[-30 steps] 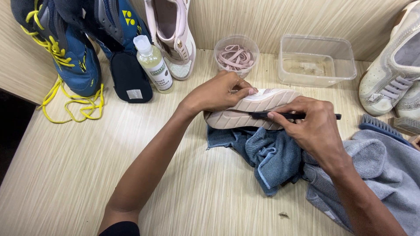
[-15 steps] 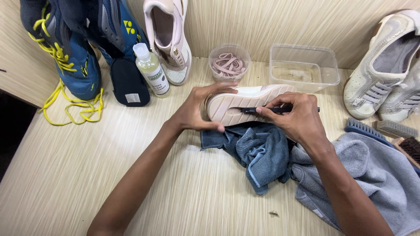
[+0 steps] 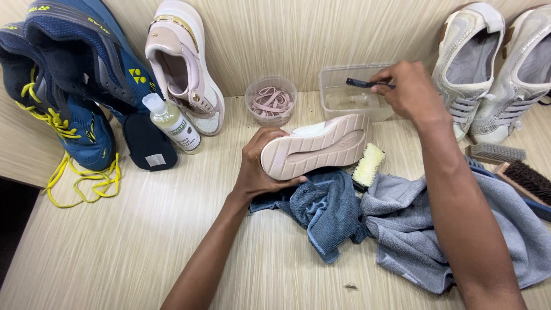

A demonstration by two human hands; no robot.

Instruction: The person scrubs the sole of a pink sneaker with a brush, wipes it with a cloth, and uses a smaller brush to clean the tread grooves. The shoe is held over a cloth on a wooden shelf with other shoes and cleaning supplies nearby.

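Note:
My left hand (image 3: 261, 166) grips a pale pink-and-white shoe (image 3: 315, 146) by its heel end, sole turned up, over a blue-grey towel (image 3: 324, 209). My right hand (image 3: 404, 89) holds a small black brush (image 3: 361, 84) above a clear plastic tub (image 3: 350, 95) at the back of the table. A yellow-bristled brush (image 3: 367, 165) lies just right of the shoe's toe.
A matching pink shoe (image 3: 183, 63), a bottle of cleaner (image 3: 172, 123), blue shoes with yellow laces (image 3: 63, 103) and a dark insole (image 3: 146, 146) stand at back left. A cup of pink laces (image 3: 271, 100) sits mid-back. White shoes (image 3: 493, 69), brushes (image 3: 516, 169) and a grey towel (image 3: 459, 229) lie right.
My right hand has lifted the black brush off the shoe's sole and carried it back to the clear tub. The left hand still holds the shoe, now with the whole sole showing.

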